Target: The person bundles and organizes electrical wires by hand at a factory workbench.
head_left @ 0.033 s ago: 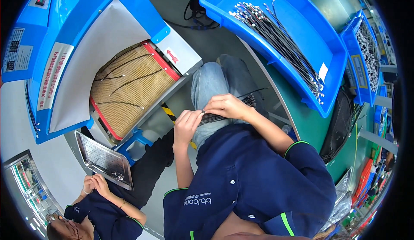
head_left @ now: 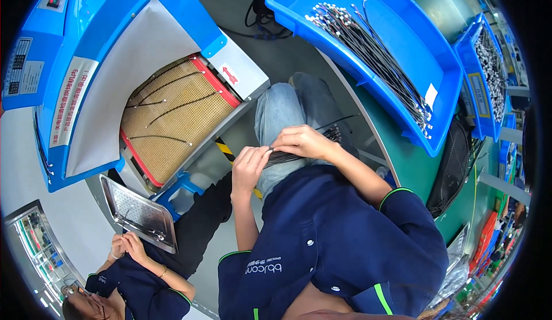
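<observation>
Over my lap, both hands meet with fingertips pinched together at the small end of a thin black cable [head_left: 348, 119]. My left hand [head_left: 248, 166] is closed on that end. My right hand [head_left: 305, 141] pinches it from the other side, and the cable's far part sticks out beyond the right wrist. The end itself is mostly hidden by the fingers. Beneath my hands a bundle of black cables [head_left: 283, 158] lies across my thighs, partly covered by the right hand.
At left stands a blue machine [head_left: 109, 38] with a mesh conveyor belt [head_left: 172, 116] bearing several cables. A blue bin [head_left: 425, 38] of cables sits on the green table [head_left: 417, 173], beside a smaller blue bin [head_left: 471, 84]. Lower left, a co-worker [head_left: 138, 285] works by a metal tray [head_left: 123, 199].
</observation>
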A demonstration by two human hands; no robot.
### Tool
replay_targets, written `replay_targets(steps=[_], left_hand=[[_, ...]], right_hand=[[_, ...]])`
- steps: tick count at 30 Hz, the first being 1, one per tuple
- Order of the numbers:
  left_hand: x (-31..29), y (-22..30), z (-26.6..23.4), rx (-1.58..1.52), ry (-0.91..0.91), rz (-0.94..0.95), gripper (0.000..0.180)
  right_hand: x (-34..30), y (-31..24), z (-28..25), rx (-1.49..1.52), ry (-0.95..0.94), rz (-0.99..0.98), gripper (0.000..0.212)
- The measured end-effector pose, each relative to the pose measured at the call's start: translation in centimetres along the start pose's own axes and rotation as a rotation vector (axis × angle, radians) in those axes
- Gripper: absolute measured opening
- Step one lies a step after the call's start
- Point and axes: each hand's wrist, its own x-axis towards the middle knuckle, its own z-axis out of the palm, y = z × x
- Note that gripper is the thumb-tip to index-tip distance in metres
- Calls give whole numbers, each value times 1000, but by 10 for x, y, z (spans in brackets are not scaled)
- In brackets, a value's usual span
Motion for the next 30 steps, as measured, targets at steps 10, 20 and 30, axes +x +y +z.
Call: replay_targets(steps=[10,20,30], left_hand=[[1,5,1,-85,102,-16,14],[3,-2,3,-44,155,-21,13],[-13,-20,-19,7,150,-112,14]], right_hand=[[3,-1,-1,-11,-54,7,12],[0,1,-18,29,-77,137,12],[-8,8,-49,59,-177,302,19]])
